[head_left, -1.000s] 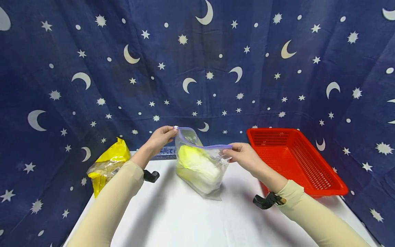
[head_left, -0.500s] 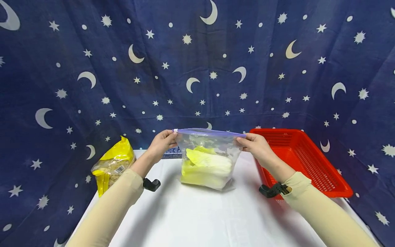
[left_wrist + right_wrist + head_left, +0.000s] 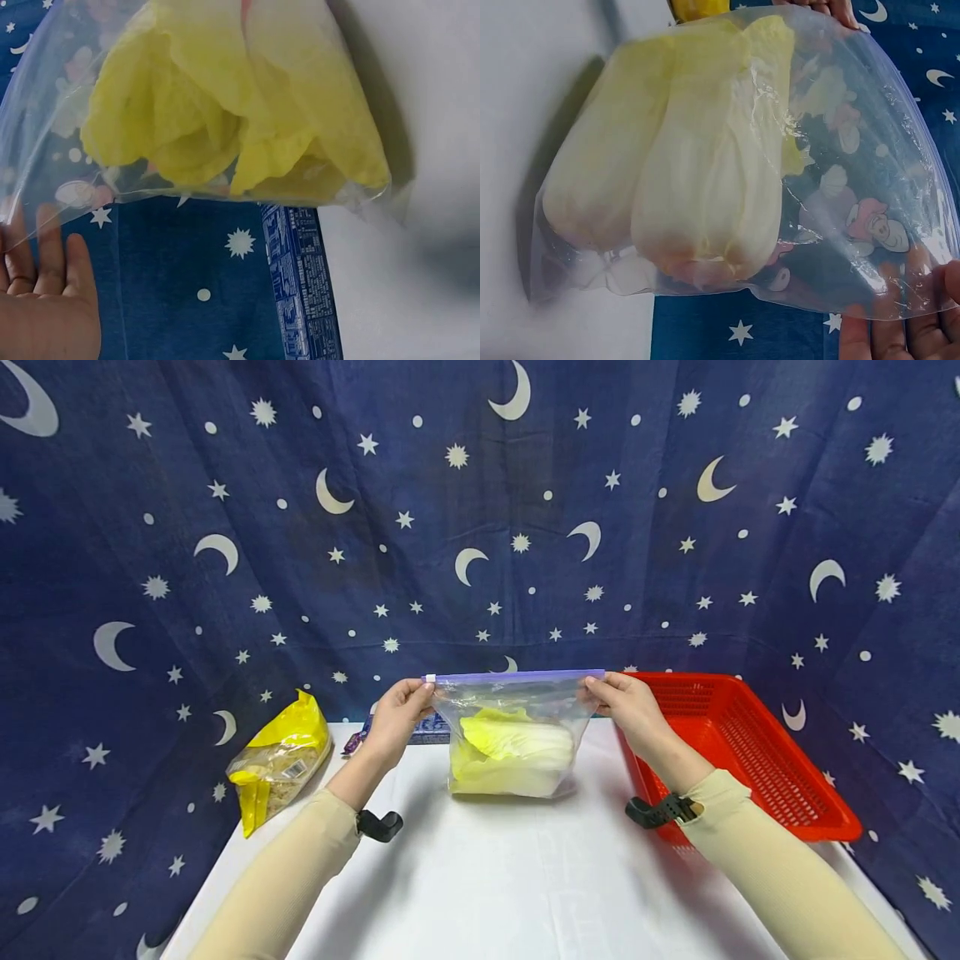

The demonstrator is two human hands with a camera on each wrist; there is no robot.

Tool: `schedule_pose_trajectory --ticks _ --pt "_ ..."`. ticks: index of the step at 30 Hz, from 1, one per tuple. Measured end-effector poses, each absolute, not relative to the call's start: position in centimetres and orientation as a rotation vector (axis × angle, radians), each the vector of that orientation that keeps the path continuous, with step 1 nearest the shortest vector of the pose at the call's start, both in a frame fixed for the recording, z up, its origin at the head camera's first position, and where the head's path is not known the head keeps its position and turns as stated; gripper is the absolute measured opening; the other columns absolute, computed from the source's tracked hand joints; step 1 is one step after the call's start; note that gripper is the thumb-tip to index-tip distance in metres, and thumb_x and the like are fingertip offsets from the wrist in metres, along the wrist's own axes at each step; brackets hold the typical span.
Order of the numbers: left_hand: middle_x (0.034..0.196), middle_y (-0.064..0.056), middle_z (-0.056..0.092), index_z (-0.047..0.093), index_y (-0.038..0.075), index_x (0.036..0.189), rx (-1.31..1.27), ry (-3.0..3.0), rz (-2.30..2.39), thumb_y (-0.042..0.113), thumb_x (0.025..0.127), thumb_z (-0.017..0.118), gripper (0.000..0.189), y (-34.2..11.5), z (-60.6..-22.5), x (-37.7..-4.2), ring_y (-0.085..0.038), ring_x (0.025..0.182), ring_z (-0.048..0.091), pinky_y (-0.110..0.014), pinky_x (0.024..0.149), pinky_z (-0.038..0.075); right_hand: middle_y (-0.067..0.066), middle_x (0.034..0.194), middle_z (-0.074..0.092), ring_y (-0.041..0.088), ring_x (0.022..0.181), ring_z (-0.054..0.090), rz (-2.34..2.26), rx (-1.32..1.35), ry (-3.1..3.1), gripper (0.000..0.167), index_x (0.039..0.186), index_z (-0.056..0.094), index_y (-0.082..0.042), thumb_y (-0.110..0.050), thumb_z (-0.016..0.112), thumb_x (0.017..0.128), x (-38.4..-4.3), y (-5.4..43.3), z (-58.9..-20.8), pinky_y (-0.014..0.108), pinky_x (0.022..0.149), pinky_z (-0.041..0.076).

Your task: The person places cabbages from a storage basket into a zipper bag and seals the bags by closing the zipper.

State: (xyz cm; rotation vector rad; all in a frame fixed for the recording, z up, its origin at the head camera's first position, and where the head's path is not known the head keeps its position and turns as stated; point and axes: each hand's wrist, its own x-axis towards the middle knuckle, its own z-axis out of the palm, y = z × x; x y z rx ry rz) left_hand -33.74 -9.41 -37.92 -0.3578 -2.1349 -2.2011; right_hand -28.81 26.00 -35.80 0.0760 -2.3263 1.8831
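Note:
A clear zip bag [image 3: 525, 695] with a purple seal strip is stretched wide between both hands. My left hand [image 3: 395, 718] pinches its top left corner, beside the white slider [image 3: 430, 677]. At the top right corner, my right hand [image 3: 636, 708] pinches the bag between thumb and fingers. Inside lie two napa cabbages [image 3: 705, 165], their white bases toward the right hand and their yellow leaves [image 3: 180, 97] toward the left. The bag's bottom is low over the white table. In the right wrist view, printed cartoon figures show on the upper part of the bag.
A red slotted basket [image 3: 757, 828] stands at the right of the white table [image 3: 510, 885]. On the left lies a yellow and clear packet [image 3: 288, 739]. A blue patterned box [image 3: 300, 289] sits behind the bag, with a small purple wrapper [image 3: 352, 743] nearby.
My right hand has moved right and up, drawing the bag's mouth from gaping and slanted to straight and level. The cabbages now lie more level inside. The head view has shifted slightly.

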Motion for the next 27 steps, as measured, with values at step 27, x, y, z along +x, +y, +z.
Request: schedule_pose_trajectory --ticks 27 --pt "0.109 -0.006 0.072 0.064 -0.003 0.125 -0.268 -2.179 -2.264 0.019 0.103 0.064 0.031 -9.9 -40.3 -33.2 -0.016 0.095 0.067 -0.032 0.095 0.056 -0.005 0.087 0.073 0.012 0.085 0.067 2.044 0.112 -2.260 0.018 0.106 0.066 0.000 -0.015 0.056 0.105 -29.7 25.9 -36.7 0.028 0.086 0.058"
